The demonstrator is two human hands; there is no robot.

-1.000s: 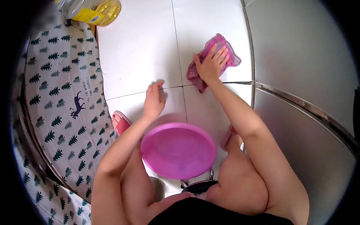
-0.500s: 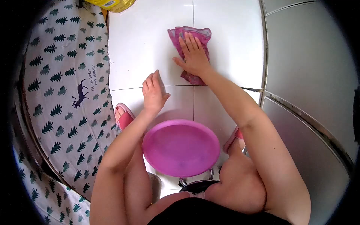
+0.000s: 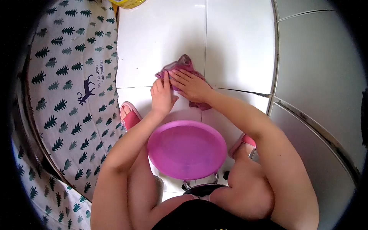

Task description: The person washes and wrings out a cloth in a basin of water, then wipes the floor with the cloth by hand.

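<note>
A crumpled dark-pink cloth (image 3: pixel 184 62) lies on the white floor tiles (image 3: pixel 237 50), across a joint between them. My right hand (image 3: pixel 194 87) rests flat on the cloth, fingers stretched out and pointing up and to the left. Close beside it, my left hand (image 3: pixel 162 97) is at the cloth's left lower edge with its fingers extended; its fingertips overlap the cloth, though I cannot tell how firmly they touch. Just below both hands, between my legs, stands a round pink basin (image 3: pixel 152 140); what it holds is hard to make out.
On the left hangs a white fabric (image 3: pixel 69 92) printed with green trees and a deer. Grey panels (image 3: pixel 314 57) line the right side. A yellow container (image 3: pixel 128 3) is at the top edge. Pink slippers (image 3: pixel 132 119) flank the basin, and a black-seated stool (image 3: pixel 203 189) is beneath me.
My right hand and the cloth have moved down and left toward the basin, and the cloth is more bunched. My left hand has come slightly right and now meets the cloth's edge.
</note>
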